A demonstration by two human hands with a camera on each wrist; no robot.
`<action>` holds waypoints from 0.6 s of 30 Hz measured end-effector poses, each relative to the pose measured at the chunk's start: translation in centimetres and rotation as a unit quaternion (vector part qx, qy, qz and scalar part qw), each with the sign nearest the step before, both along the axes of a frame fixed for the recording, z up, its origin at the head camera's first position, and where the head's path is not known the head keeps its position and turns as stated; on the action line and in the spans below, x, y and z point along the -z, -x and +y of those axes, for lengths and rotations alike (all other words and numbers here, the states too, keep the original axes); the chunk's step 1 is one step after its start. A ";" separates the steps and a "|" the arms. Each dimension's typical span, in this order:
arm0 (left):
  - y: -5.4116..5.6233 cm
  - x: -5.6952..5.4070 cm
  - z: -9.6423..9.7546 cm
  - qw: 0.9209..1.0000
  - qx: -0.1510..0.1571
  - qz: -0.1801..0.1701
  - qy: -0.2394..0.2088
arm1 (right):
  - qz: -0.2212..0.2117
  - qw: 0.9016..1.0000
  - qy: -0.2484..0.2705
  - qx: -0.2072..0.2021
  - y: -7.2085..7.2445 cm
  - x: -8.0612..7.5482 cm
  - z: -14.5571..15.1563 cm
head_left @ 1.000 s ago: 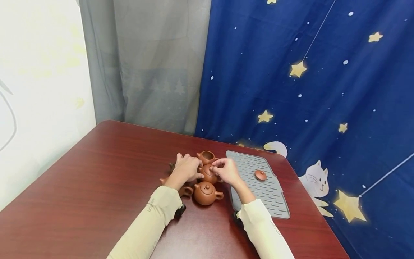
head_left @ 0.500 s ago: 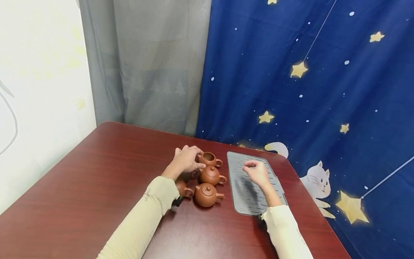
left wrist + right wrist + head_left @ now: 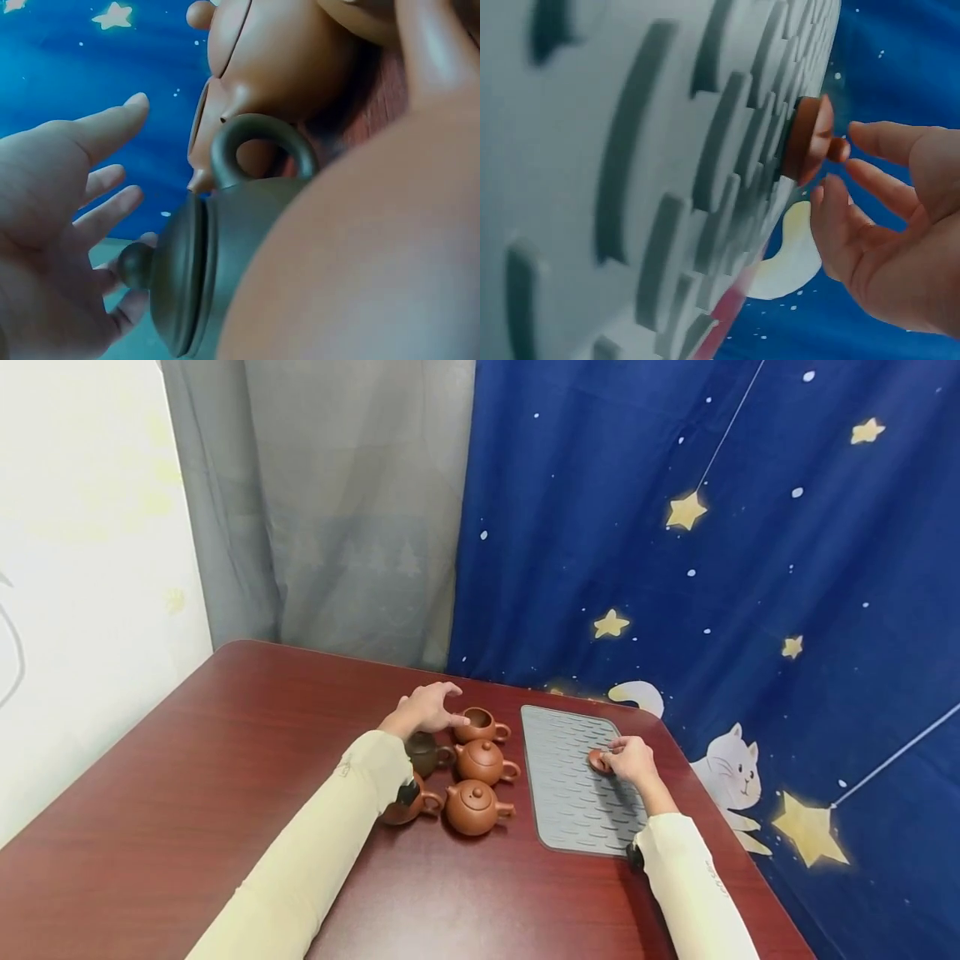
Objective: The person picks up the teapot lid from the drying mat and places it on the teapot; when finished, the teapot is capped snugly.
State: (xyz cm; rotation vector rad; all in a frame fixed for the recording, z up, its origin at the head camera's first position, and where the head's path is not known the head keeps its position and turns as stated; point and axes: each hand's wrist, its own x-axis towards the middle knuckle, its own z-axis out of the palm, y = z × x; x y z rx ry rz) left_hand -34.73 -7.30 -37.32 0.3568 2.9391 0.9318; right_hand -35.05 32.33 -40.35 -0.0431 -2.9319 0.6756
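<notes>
On the grey ridged mat lies a loose reddish-brown teapot lid [image 3: 596, 762]. My right hand [image 3: 633, 760] is at this lid; in the right wrist view, thumb and fingers spread around the knob of the lid [image 3: 807, 142] with a small gap showing. My left hand [image 3: 427, 710] hovers with spread fingers beside the lidless brown teapot [image 3: 474, 733]. Below that hand stands a dark green-brown lidded teapot [image 3: 422, 760], its knob close to the fingers in the left wrist view. Two lidded brown teapots, a middle one [image 3: 480, 766] and a front one [image 3: 471, 814], stand nearby.
Another brown teapot [image 3: 401, 812] is partly hidden by the left sleeve. The grey mat [image 3: 562, 810] lies right of the teapots on the dark red table [image 3: 247, 735]. Blue star-patterned and grey curtains hang behind the table's far edge.
My right hand has left the lid of the middle teapot and moved right across the mat to the loose lid. My left hand has drawn slightly left and back from the teapots.
</notes>
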 end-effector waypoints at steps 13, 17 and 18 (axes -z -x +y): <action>0.0 1.2 -0.1 0.998 0.035 -0.052 0.009 | 0.058 0.986 0.127 -0.090 -0.3 -1.2 -7.8; 0.0 1.4 0.2 0.998 0.035 -0.043 0.011 | 0.061 0.975 0.178 -0.122 0.1 -2.0 -12.7; 0.0 1.4 0.4 0.998 0.035 -0.043 0.010 | 0.063 0.974 0.179 -0.126 0.3 -2.3 -13.7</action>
